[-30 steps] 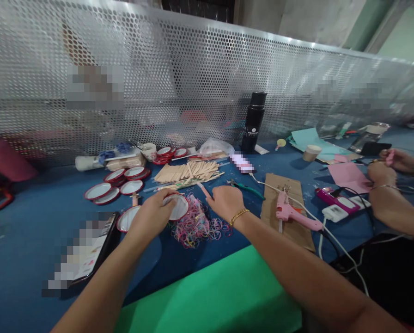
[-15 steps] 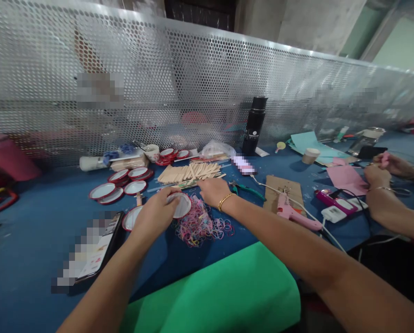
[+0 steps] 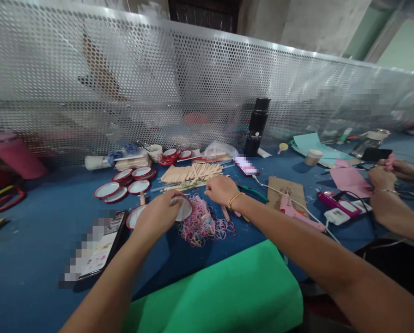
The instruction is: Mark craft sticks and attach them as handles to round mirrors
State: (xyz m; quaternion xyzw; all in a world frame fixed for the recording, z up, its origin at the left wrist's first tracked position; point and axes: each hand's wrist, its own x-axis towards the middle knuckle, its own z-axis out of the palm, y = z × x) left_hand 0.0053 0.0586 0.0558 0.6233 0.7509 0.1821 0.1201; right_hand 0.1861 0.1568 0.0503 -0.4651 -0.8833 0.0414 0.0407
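Observation:
My left hand [image 3: 158,212] grips a round white disc with a red rim [image 3: 185,210], held tilted just left of a heap of small coloured rubber bands [image 3: 202,226]. My right hand [image 3: 222,190] is closed, with the wrist in a gold chain bracelet; whatever its fingertips may pinch is hidden. It hovers above the rubber bands, at the near edge of a pile of flat wooden sticks [image 3: 189,172]. Another red-rimmed disc [image 3: 135,218] lies partly under my left hand. Several more discs [image 3: 106,190] are grouped further left.
A phone [image 3: 105,247] lies at the left, and green material [image 3: 221,291] covers the near side. Pliers [image 3: 253,192], a pink glue gun [image 3: 297,213] on cardboard [image 3: 279,185], and a power strip [image 3: 338,204] are at right. A black flask [image 3: 256,127] stands behind; a co-worker's hands [image 3: 383,178] are far right.
My right hand has drawn back slightly from the wooden sticks toward the rubber bands. The disc in my left hand is tilted more upright. The view has shifted a little.

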